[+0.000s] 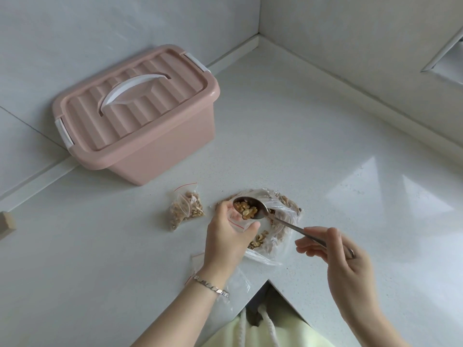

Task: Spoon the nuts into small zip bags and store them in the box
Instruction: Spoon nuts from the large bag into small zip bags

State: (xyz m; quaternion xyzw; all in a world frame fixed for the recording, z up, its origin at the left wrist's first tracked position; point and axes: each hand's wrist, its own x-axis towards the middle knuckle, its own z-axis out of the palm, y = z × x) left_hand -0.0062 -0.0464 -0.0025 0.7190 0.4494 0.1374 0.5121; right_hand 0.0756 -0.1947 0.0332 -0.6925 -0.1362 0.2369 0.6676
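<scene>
the dusty-pink rectangular plastic box [160, 156] is showing a ribbed lid [150, 113], a white curved handle [130, 91] and white clips [64, 132]. the countertop [288, 136] is looking white with fine speckles. tan-brown walnut pieces [246, 211] are lying in the silver metal spoon [283, 222], and the small clear plastic zip bag [238, 225] is carrying a red stripe.

This looks like a home kitchen. A white, finely speckled stone countertop [275, 136] runs into a corner where two pale walls [100, 26] meet, and a low white upstand [233, 53] seals its back edges. The front edge is notched at an inward angle, the way fitted L-shaped worktops are. Household things are here: a pink plastic box [160, 156] with a clip-on lid [155, 78] and white handle [130, 88] against the back-left edge, a small zip bag [184, 205] filled with nuts [196, 211] mid-counter, and an ordinary metal spoon [283, 222] heaped with more near the front edge.
</scene>
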